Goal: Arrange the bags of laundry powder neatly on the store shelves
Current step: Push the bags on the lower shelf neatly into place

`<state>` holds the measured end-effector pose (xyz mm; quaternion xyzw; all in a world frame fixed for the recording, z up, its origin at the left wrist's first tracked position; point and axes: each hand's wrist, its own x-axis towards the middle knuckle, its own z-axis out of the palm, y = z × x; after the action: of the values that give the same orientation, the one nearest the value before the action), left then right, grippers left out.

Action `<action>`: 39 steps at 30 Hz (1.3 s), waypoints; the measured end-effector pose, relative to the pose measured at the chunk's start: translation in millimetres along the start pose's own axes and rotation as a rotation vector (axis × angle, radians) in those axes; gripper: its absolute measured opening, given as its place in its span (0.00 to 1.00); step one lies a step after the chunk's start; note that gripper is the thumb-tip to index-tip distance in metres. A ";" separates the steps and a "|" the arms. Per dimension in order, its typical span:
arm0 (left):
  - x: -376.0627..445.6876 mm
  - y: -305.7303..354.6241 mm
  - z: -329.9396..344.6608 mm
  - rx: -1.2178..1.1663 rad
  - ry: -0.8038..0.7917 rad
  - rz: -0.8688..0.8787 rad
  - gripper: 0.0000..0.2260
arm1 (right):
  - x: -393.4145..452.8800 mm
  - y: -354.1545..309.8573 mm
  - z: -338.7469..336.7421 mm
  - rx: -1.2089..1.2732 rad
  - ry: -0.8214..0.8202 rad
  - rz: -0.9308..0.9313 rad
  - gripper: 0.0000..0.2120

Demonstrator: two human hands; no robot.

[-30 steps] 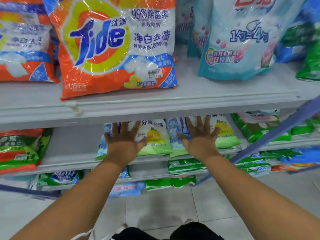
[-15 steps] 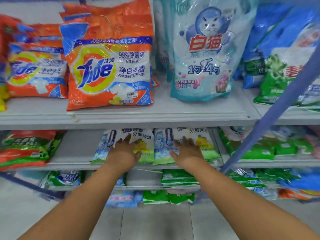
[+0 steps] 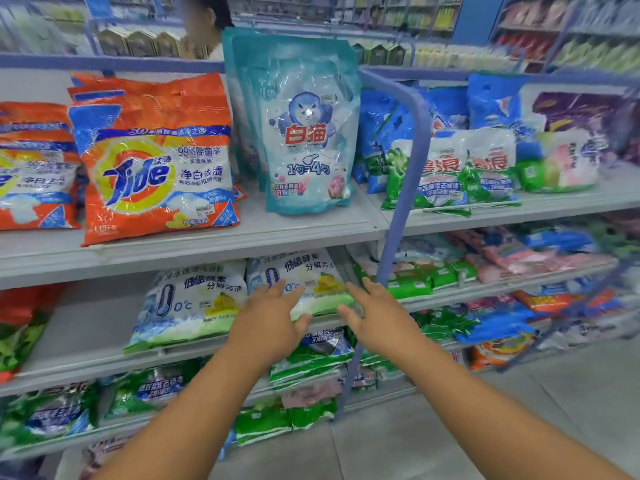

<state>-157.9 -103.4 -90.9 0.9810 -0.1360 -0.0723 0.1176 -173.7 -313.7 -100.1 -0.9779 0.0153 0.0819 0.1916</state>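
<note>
Both hands, left (image 3: 268,323) and right (image 3: 377,318), have shifted rightward, each grip still spread.

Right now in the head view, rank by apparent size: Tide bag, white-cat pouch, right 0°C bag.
1. Tide bag and white-cat pouch: look about alike, not ranked.
2. Right 0°C bag: smallest, though partly hidden by the shelf above and both hands.
</note>
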 end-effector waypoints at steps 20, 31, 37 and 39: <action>107.3 330.3 -16.3 -0.227 0.190 0.124 0.29 | -21.0 284.4 -190.0 0.226 0.132 0.015 0.33; 234.4 395.0 -21.1 -0.105 0.287 0.103 0.29 | 65.8 365.6 -265.7 0.311 0.208 0.018 0.33; 329.6 441.4 -21.3 -0.041 0.368 0.201 0.28 | 114.0 411.9 -311.6 0.207 0.267 0.076 0.33; 352.7 455.9 -18.1 -0.004 0.379 0.214 0.28 | 129.1 427.9 -332.4 0.163 0.320 0.085 0.32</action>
<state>67.3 -626.1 2.1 0.9568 -0.2146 0.1262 0.1499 -21.3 -835.2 22.8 -0.9582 0.0935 -0.0684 0.2615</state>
